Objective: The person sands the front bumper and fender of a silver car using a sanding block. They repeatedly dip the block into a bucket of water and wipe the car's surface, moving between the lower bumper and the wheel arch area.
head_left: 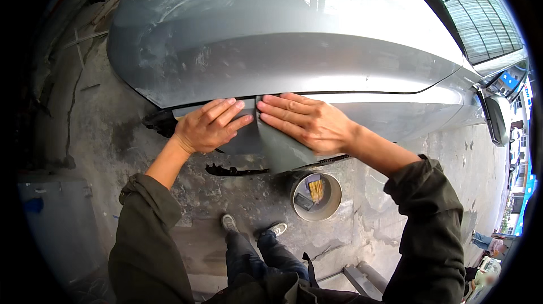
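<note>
Grey sanding sheet lies against the silver car panel just under its black seam, lower edge hanging free. Left hand and right hand press flat, fingers spread, gripping nothing. Bucket stands on open concrete below.

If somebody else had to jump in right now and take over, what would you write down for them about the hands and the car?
Left hand: open, flat on the grey sheet, pressing it to the silver car panel.
Right hand: open, flat on the same sheet beside the left.
Sheet: upper part lies against the panel; lower corner hangs loose.
Round tub with tools inside stands on the concrete floor below the hands.
Done: the top is pressed on.
Left: the hanging lower part, probably.
</note>
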Motion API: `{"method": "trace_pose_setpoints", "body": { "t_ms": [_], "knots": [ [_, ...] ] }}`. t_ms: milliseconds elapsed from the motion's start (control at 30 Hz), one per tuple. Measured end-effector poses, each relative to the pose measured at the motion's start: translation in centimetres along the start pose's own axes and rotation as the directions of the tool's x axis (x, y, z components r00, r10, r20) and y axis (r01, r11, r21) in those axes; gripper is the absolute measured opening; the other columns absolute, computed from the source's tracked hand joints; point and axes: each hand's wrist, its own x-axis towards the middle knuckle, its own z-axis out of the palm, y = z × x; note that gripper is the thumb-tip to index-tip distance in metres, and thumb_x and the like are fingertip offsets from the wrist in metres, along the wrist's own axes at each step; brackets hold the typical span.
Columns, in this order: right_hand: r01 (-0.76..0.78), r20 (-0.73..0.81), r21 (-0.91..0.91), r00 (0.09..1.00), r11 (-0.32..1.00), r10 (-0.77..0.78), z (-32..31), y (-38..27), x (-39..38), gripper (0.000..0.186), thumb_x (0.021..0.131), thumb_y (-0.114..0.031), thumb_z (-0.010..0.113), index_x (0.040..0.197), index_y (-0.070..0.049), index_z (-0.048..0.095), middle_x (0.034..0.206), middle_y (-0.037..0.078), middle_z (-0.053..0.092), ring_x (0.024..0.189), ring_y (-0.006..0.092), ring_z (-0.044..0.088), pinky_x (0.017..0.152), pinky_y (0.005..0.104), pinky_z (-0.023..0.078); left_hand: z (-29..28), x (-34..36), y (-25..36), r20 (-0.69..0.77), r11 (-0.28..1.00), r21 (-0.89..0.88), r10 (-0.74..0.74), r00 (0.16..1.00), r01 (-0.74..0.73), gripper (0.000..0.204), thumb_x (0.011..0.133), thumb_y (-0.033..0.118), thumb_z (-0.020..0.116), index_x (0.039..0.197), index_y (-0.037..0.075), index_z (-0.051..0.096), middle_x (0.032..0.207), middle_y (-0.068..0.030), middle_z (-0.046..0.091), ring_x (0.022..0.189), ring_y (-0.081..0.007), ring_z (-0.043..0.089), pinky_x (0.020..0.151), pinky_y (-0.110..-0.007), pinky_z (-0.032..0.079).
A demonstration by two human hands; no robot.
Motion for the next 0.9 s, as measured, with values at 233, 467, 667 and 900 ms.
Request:
{"method": "trace_pose_setpoints", "body": {
  "t_ms": [233,467,667,900],
  "knots": [
    [-0.161,0.102,-0.037,0.981,0.986,0.164,-2.0,0.1,-5.2,0.052,0.107,-0.021,0.04,0.155,-0.003,0.042,0.162,0.018,0.041,0.152,0.0292,0.038,0.128,0.0479,0.029,-0.3,-0.2,-1.0,-0.149,0.998,0.065,0.017,0.989,-0.007,0.039,0.099,0.027,0.06,0.137,0.026,0.068,0.135,0.0013,0.063,0.124,-0.0165,0.058,0.105,-0.031,0.054],
    [-0.19,0.144,-0.002,0.971,0.982,0.189,0.0,-2.5,1.6,0.057,0.102,-0.019,0.042,0.155,0.001,0.042,0.162,0.018,0.042,0.152,0.0297,0.038,0.128,0.0444,0.03,-2.6,-0.8,-3.7,-0.217,0.983,-0.183,-0.008,0.976,-0.033,0.023,0.094,0.017,0.066,0.114,0.012,0.076,0.131,-0.0059,0.069,0.123,-0.0226,0.064,0.111,-0.04,0.051],
    [-0.351,0.198,-0.049,0.914,0.935,0.354,-1.7,-4.1,-0.7,0.057,0.108,-0.024,0.033,0.161,-0.005,0.032,0.168,0.016,0.031,0.156,0.0263,0.028,0.131,0.0447,0.021,-3.1,1.5,-13.7,-0.12,0.872,-0.226,-0.466,0.876,0.433,0.053,0.103,0.034,0.055,0.151,0.011,0.052,0.158,-0.0103,0.049,0.15,-0.0308,0.041,0.126,-0.051,0.027],
    [-0.181,0.106,0.015,0.978,0.983,0.179,2.9,-5.4,10.1,0.056,0.107,-0.021,0.039,0.159,-0.003,0.035,0.166,0.016,0.036,0.154,0.0268,0.035,0.13,0.0435,0.026,-1.4,0.3,-13.5,-0.152,0.865,-0.16,-0.497,0.854,0.475,0.059,0.103,0.045,0.054,0.153,0.013,0.05,0.159,-0.01,0.047,0.15,-0.03,0.04,0.124,-0.049,0.03]
  ]
}}
